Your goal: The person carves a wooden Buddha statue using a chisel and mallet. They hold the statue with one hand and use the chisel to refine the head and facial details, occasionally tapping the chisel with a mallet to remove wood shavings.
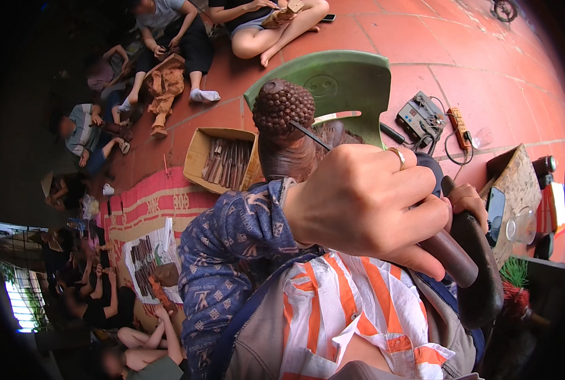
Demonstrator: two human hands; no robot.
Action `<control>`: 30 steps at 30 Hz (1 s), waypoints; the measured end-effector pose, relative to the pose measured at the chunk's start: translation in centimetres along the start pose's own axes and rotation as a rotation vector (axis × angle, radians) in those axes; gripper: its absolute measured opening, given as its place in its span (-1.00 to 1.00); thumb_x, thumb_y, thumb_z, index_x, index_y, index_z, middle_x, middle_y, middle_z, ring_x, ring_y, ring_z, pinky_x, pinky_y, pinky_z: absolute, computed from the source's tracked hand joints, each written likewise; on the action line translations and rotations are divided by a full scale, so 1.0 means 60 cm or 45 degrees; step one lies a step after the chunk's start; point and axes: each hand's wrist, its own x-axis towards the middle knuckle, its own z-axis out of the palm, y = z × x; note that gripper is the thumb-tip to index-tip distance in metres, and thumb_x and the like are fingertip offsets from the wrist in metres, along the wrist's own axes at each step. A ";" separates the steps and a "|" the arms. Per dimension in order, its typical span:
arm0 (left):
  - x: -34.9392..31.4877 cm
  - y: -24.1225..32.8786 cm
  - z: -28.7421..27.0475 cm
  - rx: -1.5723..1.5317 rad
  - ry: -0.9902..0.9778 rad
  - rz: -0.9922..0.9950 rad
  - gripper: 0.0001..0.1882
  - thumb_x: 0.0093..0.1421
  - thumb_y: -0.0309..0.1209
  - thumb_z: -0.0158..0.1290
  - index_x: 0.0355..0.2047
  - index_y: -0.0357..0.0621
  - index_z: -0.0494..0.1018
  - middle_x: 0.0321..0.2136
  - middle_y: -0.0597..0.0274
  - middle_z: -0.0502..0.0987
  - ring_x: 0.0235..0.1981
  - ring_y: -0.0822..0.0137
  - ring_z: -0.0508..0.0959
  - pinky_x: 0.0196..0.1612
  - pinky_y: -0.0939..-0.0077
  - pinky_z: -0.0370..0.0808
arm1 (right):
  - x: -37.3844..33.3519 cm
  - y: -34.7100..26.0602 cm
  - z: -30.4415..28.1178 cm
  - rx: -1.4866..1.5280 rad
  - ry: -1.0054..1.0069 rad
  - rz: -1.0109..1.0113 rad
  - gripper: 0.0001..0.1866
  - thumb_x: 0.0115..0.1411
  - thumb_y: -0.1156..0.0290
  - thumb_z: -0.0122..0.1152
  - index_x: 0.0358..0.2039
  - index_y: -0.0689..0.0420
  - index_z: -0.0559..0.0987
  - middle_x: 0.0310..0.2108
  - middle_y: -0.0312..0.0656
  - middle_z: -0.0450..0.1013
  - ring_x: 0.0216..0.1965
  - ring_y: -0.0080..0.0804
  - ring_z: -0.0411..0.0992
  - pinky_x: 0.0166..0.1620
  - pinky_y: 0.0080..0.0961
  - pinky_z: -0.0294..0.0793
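Note:
My left hand (371, 206), in a blue patterned sleeve, is closed round a chisel (448, 258) with a brown wooden handle. Its thin dark blade slants up to the left, and the tip meets the knobbly curls of a carved dark wooden head (284, 109). The carving's lower part is mostly hidden behind my hand. Fingers of my right hand (469, 201) curl round a dark wooden mallet (481, 278) just beside the chisel's handle end. A green plastic chair (352, 69) stands behind the carving.
Left of the carving, a cardboard box (197, 155) holds several chisels. More tools lie on newspaper (168, 244) over a red-and-tan mat (137, 209). To the right are a grey control box (420, 117), a power strip (460, 126) and a phone (495, 209). Several people sit at the left and far side.

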 end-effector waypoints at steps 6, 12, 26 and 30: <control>0.002 -0.002 0.001 0.029 -0.004 -0.016 -0.55 -0.07 0.09 0.13 -0.60 -0.04 0.35 -0.66 0.33 0.26 -0.68 0.38 0.37 -0.65 0.50 0.31 | 0.003 0.017 0.005 0.108 -0.020 0.021 -0.67 -0.15 0.86 0.20 -0.47 0.17 0.34 -0.58 -0.18 0.31 -0.56 -0.42 0.27 -0.37 -0.49 0.31; -0.011 -0.007 0.014 0.183 -0.024 0.312 -0.66 -0.10 -0.07 0.13 -0.57 -0.09 0.41 -0.64 0.40 0.30 -0.70 0.49 0.32 -0.73 0.66 0.07 | -0.004 0.035 0.015 0.056 0.124 -0.077 -0.69 -0.10 0.83 0.18 -0.47 0.15 0.32 -0.58 -0.21 0.29 -0.54 -0.46 0.26 -0.35 -0.51 0.30; 0.021 -0.006 0.053 0.205 0.353 -0.106 -0.71 -0.23 -0.16 0.23 -0.62 -0.06 0.44 -0.61 0.32 0.41 -0.54 0.31 0.50 -0.53 0.43 0.44 | -0.028 0.045 0.010 -0.056 0.295 0.099 -0.45 0.20 0.19 0.25 0.03 0.33 0.34 -0.05 -0.08 0.37 -0.03 -0.32 0.38 0.06 -0.37 0.33; 0.025 -0.017 0.061 0.218 0.474 -0.135 -0.65 -0.25 -0.09 0.26 -0.63 -0.06 0.45 -0.63 0.30 0.41 -0.54 0.27 0.51 -0.53 0.42 0.44 | -0.034 0.057 -0.006 0.096 0.243 0.203 -0.41 0.08 0.48 0.34 0.09 0.32 0.31 0.01 -0.07 0.35 0.04 -0.31 0.36 0.13 -0.34 0.30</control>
